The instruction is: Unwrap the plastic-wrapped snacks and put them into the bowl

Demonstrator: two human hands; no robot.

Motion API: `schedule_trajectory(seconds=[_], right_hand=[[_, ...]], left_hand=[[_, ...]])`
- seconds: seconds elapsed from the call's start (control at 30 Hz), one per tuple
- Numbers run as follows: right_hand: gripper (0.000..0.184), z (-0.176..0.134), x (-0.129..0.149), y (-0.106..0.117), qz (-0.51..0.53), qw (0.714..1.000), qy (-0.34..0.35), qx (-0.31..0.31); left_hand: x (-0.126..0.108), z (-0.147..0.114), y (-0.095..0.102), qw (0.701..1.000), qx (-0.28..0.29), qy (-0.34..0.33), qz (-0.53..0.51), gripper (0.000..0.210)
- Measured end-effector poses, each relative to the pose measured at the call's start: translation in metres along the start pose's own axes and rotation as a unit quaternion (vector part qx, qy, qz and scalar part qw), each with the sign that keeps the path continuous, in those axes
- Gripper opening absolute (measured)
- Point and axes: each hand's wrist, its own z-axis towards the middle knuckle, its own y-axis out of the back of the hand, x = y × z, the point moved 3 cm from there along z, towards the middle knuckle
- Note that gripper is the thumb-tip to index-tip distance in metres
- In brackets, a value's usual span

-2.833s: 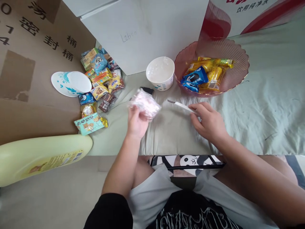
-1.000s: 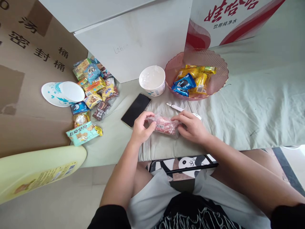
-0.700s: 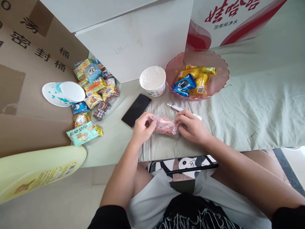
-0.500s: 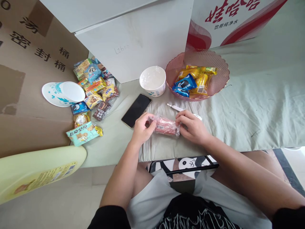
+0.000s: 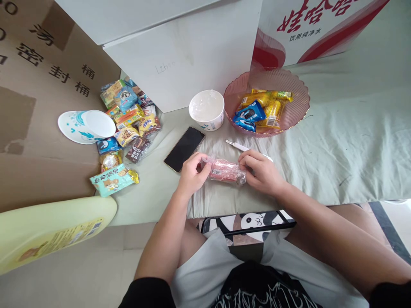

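A pink item in clear plastic wrap [image 5: 224, 170] lies near the front edge of the cloth-covered table. My left hand [image 5: 193, 172] pinches the wrap at its left end, thumb and fingers closed. At the right end, my right hand [image 5: 259, 170] has its fingers curled on the bunched wrap. What is inside the wrap cannot be told exactly. Just beyond my right hand lies a slim white-handled knife [image 5: 237, 146], its handle partly hidden by the fingers. A black phone [image 5: 184, 149] rests just beyond my left hand.
Behind stand a white paper bowl [image 5: 207, 122] and a pink ribbed bowl [image 5: 298, 117] of yellow and blue snack packets. Packaged snacks [image 5: 128, 115] pile up at left beside a tipped paper cup [image 5: 75, 126]. Cartons [image 5: 192, 55] line the back; a yellow jug [image 5: 48, 231] sits lower left.
My right hand has shifted slightly right, drawing the wrap's right end out a little. My left hand keeps its pinch. The rest of the scene is much the same.
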Motion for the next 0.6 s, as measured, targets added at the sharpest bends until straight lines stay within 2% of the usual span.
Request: schedule_trajectory(seconds=[0.13,0.23,0.33,0.43,0.53,0.6], right_hand=[[0.023,0.001,0.0,0.0,0.008,1.0,0.001,0.007],[0.022,0.001,0.001,0.0,0.013,1.0,-0.002,0.009],[0.02,0.001,0.001,-0.001,0.018,1.0,-0.014,0.02],[0.02,0.001,0.001,-0.001,0.025,0.999,-0.015,0.021],[0.022,0.0,0.0,0.0,0.054,0.998,-0.021,0.014],[0.024,-0.001,-0.001,0.0,0.09,0.995,-0.026,0.017]], left_hand=[[0.0,0.0,0.0,1.0,0.003,-0.013,0.019,0.009],[-0.001,-0.001,-0.003,0.997,0.028,-0.058,0.032,0.009],[-0.002,-0.002,-0.008,0.994,0.041,-0.085,0.046,0.022],[-0.001,-0.001,-0.009,0.995,0.039,-0.079,0.056,0.013],[0.0,0.0,-0.005,0.997,0.004,-0.06,0.039,0.01],[0.004,-0.001,0.001,0.998,-0.049,-0.017,-0.034,0.015]])
